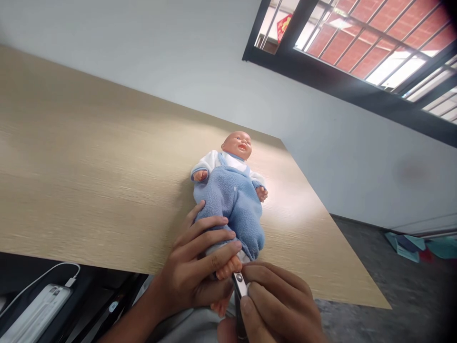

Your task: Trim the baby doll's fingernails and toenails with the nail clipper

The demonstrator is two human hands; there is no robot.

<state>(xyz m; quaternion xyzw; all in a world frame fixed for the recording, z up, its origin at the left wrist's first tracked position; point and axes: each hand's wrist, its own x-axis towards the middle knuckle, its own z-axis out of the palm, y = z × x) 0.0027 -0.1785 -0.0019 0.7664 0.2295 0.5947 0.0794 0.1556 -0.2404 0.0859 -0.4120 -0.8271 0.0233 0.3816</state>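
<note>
A baby doll [232, 190] in a blue fleece romper and white sleeves lies face up on the light wooden table [89, 181], head toward the wall. My left hand [200, 267] is closed around the doll's lower leg, holding its bare foot [228, 269] at the table's near edge. My right hand [274, 305] pinches a small metal nail clipper [240, 286] and holds its tip against the foot's toes.
A white power bank with a white cable [39, 305] lies at the lower left, below the table edge. A grey wall and a barred window [357, 43] stand behind. Dark floor with teal items [410, 243] lies to the right.
</note>
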